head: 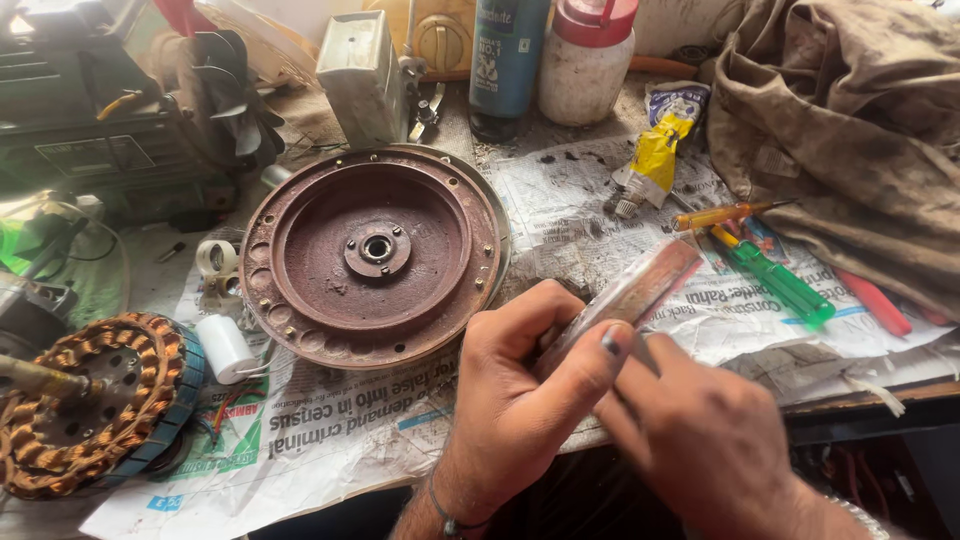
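My left hand (520, 390) grips a screwdriver with a clear reddish handle (640, 290), which points up and to the right. My right hand (700, 430) closes over the lower end of the same tool, touching the left thumb. Both hands hover at the bench's front edge, just right of a round rusty fan motor cover (372, 250) lying open side up on newspaper (330, 430). The tool's tip is hidden by my hands.
A copper-wound stator (85, 400) and a white capacitor (225, 347) lie at the left. A yellow tube (655, 150), an orange screwdriver (725, 213), a green screwdriver (780, 280) and a dirty cloth (850, 130) lie at the right. A bottle and a jar stand behind.
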Available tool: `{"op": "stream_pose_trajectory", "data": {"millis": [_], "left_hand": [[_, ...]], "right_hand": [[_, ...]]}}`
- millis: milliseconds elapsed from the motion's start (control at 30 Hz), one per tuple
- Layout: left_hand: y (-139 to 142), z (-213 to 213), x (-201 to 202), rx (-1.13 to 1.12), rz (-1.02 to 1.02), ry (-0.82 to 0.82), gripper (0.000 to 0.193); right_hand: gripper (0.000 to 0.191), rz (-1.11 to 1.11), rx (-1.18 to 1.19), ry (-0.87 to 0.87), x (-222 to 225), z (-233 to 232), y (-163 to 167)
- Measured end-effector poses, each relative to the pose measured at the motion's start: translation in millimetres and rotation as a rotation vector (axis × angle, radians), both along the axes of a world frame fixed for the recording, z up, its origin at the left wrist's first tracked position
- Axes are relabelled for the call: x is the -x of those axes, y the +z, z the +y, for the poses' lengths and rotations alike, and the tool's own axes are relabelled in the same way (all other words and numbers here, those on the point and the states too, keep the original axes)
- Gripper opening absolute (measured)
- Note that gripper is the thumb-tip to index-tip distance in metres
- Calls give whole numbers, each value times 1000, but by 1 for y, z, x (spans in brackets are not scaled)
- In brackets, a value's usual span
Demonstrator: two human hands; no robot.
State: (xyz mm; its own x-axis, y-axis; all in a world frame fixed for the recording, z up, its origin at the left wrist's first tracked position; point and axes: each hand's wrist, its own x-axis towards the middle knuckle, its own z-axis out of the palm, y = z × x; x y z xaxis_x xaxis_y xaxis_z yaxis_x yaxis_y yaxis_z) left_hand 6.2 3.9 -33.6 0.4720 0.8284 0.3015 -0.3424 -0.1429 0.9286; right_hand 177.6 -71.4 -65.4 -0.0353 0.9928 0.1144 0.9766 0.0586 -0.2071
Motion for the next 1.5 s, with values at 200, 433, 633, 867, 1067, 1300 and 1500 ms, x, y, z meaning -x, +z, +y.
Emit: {"op": "stream_pose_trajectory", "data": {"millis": [200, 433, 633, 867, 1067, 1300, 1500], "left_hand": [[0, 1, 3, -24, 13, 33, 26], [2, -1, 4, -71, 29, 56, 26], [-1, -3, 5, -58, 23, 59, 23], [-7, -4, 7, 2, -41, 6, 23], [-15, -3, 12, -8, -80, 45, 24], [-17, -5, 10, -141, 13, 130, 23], [-16, -7, 8, -79, -22, 109, 21]], "right_hand": [[22, 145, -1, 85, 1, -1, 3], [25, 339, -217, 338, -1, -2, 5], [34, -171, 16, -152, 3, -2, 5], [28, 41, -1, -4, 3, 2, 3], [23, 375, -20, 217, 3, 0, 1], [22, 458, 46, 209, 6, 0, 8], [22, 114, -22, 79, 6, -2, 3]]}}
